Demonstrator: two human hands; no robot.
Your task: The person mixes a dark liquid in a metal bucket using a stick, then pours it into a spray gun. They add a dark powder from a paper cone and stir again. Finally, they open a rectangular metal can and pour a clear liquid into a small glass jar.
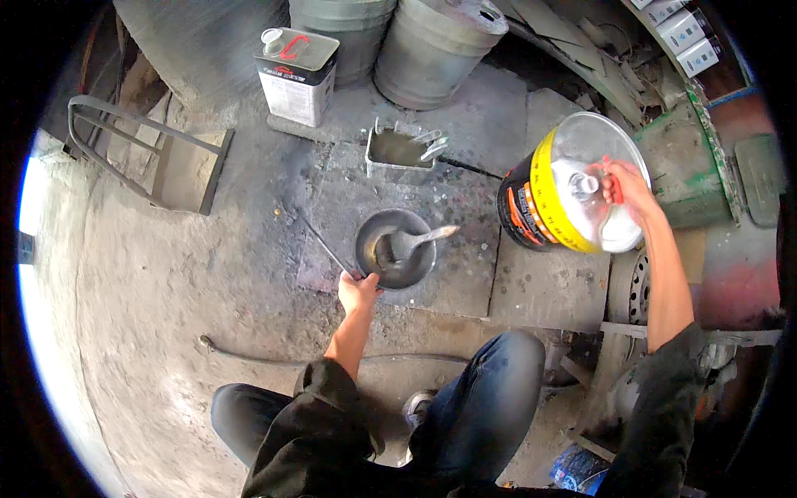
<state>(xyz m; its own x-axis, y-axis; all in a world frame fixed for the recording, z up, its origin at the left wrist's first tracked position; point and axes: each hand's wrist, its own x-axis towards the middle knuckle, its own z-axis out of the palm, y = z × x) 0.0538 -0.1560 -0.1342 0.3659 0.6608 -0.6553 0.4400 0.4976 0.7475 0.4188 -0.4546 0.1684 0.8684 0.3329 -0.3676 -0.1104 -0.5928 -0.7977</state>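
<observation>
My right hand [628, 189] is closed around the red handle on top of a tilted bucket [544, 195]. This bucket is black with a yellow band, and its white lid has a spout. Between my knees and the far drums, my left hand [359, 292] is closed at the near left rim of a dark round bowl [425, 270]. A thin dark rod [325, 241] sticks out of its grip toward the far left. Inside the bowl lies a brush-like tool [407, 243], its pale handle tip over the right rim. What the left fingers press on is partly hidden.
A square grey container [374, 162] with murky liquid stands beyond the bowl. Farther back are a rectangular metal can [295, 95] and two metal drums [432, 54]. A metal frame [154, 191] lies at left, a hose [274, 358] near my feet. A green bin [685, 158] stands right.
</observation>
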